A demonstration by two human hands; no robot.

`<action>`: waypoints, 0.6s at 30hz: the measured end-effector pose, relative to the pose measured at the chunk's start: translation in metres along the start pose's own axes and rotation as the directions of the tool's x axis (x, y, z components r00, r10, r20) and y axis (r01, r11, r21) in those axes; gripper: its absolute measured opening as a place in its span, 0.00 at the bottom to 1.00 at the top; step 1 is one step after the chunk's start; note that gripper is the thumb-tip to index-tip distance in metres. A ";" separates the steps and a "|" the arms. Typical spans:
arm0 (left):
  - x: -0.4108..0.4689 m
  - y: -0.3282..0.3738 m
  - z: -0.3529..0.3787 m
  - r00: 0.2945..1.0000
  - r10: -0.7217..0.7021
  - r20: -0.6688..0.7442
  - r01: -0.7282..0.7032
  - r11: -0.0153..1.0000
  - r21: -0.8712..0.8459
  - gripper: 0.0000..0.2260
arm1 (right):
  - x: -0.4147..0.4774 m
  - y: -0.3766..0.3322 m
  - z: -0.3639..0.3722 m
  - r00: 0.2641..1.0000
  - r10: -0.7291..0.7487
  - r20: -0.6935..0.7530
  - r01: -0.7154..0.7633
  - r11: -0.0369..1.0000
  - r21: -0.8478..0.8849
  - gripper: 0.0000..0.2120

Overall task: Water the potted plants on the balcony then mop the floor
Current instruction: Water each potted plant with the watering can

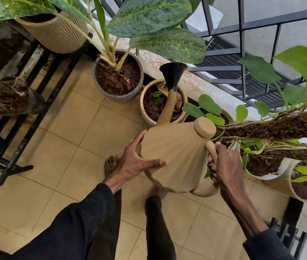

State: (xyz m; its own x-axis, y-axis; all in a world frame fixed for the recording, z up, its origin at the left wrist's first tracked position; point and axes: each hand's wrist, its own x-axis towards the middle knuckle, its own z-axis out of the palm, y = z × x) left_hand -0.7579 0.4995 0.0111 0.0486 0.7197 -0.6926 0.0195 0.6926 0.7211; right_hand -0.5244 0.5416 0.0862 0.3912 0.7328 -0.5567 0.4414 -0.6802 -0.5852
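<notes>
A tan watering can (175, 154) hangs over the tiled floor, its black rose head (173, 75) pointing over a small cream pot (145, 111) with dark soil and a tiny green shoot. My right hand (226, 166) grips the can's handle. My left hand (132, 164) presses flat against the can's left side, thumb lying across its top. A grey speckled pot (100, 85) with a large-leaved plant stands behind the cream pot. To the right stand a white pot (267, 175) with a moss pole and vine, and a ribbed cream pot (289, 190).
A black metal railing (243, 59) and a low ledge run behind the pots. A black slatted rack (26, 113) holds a ribbed beige pot (58, 34) and a dried-root pot (10, 96) at left. My bare feet stand on beige tiles (58, 162).
</notes>
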 end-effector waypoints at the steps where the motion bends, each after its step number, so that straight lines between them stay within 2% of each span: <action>1: 0.000 0.000 -0.001 1.000 0.007 -0.002 -0.007 1.000 0.007 0.61 | -0.001 0.001 0.000 1.000 -0.004 -0.005 0.004 1.000 0.005 0.28; 18: -0.003 -0.003 -0.039 0.991 0.131 -0.036 -0.127 0.985 0.114 0.61 | -0.024 -0.011 0.026 0.999 -0.003 0.038 0.001 0.999 0.036 0.29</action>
State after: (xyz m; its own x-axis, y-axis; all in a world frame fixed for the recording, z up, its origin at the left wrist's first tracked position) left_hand -0.7968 0.4975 0.0102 0.0151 0.8057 -0.5921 0.1268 0.5858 0.8004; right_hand -0.5596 0.5305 0.0907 0.3589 0.7335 -0.5772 0.4123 -0.6794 -0.6070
